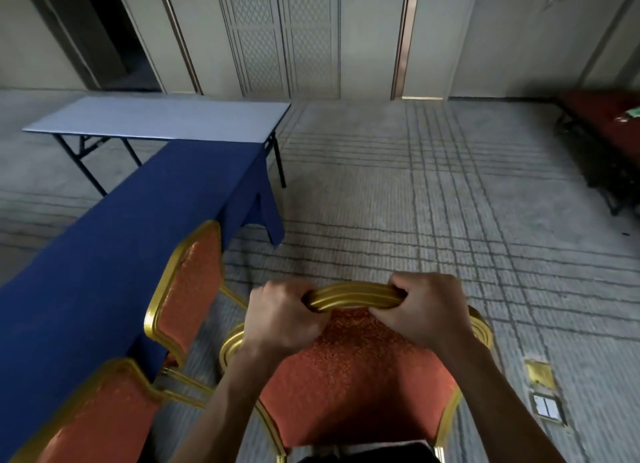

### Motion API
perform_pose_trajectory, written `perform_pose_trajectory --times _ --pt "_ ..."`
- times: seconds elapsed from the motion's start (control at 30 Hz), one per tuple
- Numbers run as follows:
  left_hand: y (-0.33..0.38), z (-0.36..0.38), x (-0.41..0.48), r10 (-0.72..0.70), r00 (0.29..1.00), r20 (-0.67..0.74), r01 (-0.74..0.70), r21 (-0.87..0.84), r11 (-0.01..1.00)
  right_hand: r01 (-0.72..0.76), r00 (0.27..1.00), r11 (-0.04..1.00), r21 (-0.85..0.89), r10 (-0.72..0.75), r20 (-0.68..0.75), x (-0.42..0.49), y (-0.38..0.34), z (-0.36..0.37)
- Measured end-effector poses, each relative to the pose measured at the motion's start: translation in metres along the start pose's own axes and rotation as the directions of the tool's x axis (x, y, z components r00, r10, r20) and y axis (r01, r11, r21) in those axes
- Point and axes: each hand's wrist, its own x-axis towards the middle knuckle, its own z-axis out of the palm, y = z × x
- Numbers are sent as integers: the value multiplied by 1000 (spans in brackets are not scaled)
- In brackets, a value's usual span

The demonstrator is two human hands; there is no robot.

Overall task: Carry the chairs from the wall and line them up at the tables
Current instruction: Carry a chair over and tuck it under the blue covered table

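Note:
I hold a gold-framed chair with orange patterned upholstery [353,369] by the top rail of its backrest, low in the middle of the view. My left hand [282,315] and my right hand [426,310] are both closed around that gold rail. Two matching chairs stand at the long table with the blue cloth [104,254]: one [188,289] just left of my hands, the other [100,417] at the bottom left corner. A bare grey folding table [162,118] meets the far end of the blue one.
Grey striped carpet [398,203] spreads ahead and to the right. A brass floor socket box [542,390] lies open in the carpet at the lower right. A dark red stage platform on black legs [602,140] stands at the far right. Panelled walls close the back.

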Motion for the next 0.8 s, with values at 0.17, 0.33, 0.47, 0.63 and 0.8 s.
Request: perform_pose_trajectory --times 0.17,0.33,0.47,0.63,0.8 --pt "-23 1 82 -32 999 -18 32 -8 999 98 995 995 0 -98 -21 94 10 30" --pt "-58 32 160 -123 992 -38 124 28 992 185 983 980 71 -185 -4 183 33 85" --pt "-69 66 222 -161 984 -71 168 92 982 180 981 977 114 -186 44 247 68 127" --pt "-83 90 291 -258 957 -135 278 163 947 254 955 932 259 -283 84 331 99 176" --pt "-94 94 345 -343 919 -196 379 193 905 321 920 898 301 -371 124 405 106 210"
